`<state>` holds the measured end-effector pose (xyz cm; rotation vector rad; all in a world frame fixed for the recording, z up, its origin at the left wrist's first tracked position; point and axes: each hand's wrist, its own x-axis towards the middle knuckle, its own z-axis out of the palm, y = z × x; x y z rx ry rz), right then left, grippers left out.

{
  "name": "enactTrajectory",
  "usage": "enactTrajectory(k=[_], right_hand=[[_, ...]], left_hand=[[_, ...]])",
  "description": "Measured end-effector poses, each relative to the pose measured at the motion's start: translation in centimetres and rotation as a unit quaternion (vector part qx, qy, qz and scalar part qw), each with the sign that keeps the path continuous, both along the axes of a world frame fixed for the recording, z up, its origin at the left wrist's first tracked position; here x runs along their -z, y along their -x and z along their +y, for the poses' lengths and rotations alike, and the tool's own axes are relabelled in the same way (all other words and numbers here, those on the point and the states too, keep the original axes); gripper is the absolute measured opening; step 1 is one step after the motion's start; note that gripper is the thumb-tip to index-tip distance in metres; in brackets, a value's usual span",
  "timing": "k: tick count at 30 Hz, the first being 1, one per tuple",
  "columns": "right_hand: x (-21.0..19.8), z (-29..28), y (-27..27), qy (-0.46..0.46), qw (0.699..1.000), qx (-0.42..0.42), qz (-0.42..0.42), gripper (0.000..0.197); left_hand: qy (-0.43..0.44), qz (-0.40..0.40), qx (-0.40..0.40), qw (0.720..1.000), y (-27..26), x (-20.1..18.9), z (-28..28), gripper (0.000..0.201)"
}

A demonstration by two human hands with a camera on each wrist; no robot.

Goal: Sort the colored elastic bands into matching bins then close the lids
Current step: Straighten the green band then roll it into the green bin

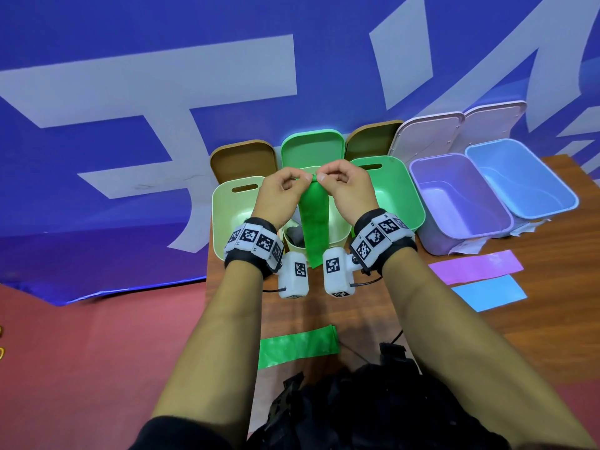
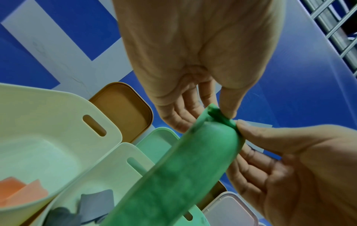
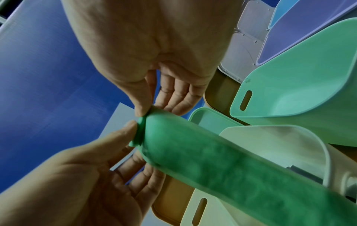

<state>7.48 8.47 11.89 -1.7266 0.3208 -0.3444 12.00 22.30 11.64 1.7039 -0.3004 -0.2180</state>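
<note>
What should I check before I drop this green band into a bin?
1. Both hands on band: ok. Left hand and right hand pinch the top edge of the green band.
2. Band hangs free: ok.
3. Matching bin open: ok. The bright green bin has its lid up.
4. Band over that bin: not ok. It hangs over the pale middle bin, which holds grey bands.
5. Bands left: not ok. Second green band, purple band, blue band lie on the table.

Dark green band (image 1: 314, 222) hanging pinched above the middle bins, green (image 1: 298, 349), purple (image 1: 475, 266), blue (image 1: 488, 297) bands flat on table
</note>
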Motion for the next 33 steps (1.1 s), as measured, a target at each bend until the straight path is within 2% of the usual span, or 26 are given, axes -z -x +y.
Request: enactTrajectory(k=[3,8,13,17,25,29,33], right_hand=[[0.2,0.0,0.1,-0.004,1.000,-0.005,0.006,0.012],[0.6,0.3,0.0,-0.004,1.000,-0.010,0.008,0.008],[0.4,0.3,0.0,-0.002,1.000,-0.007,-0.001,0.007],[0.5,0.4,0.3,-0.007,1.000,-0.011,-0.001,0.009],[0.4,0.2,0.7,-0.009,1.000,-0.001,-0.002,0.008],[0.3,0.1,0.8,-0.008,1.000,-0.011,-0.007,0.012],[0.5,0.1,0.9,-0.011,1.000,-0.002,0.000,0.009]], left_hand=[[-0.009,-0.011,0.000,1.000,-0.1,0.0,0.0,0.013],[0.000,-0.022,-0.007,1.000,0.0,-0.2,0.1,0.009],[0.021,0.015,-0.009,1.000,0.0,0.5,0.3,0.011],[0.004,0.006,-0.016,1.000,0.2,0.5,0.4,0.013],[0.028,0.020,-0.003,0.999,0.6,-0.1,0.0,0.010],[0.014,-0.002,-0.007,1.000,0.8,0.0,0.0,0.003],[0.009,-0.021,-0.005,1.000,1.0,-0.5,-0.1,0.006]])
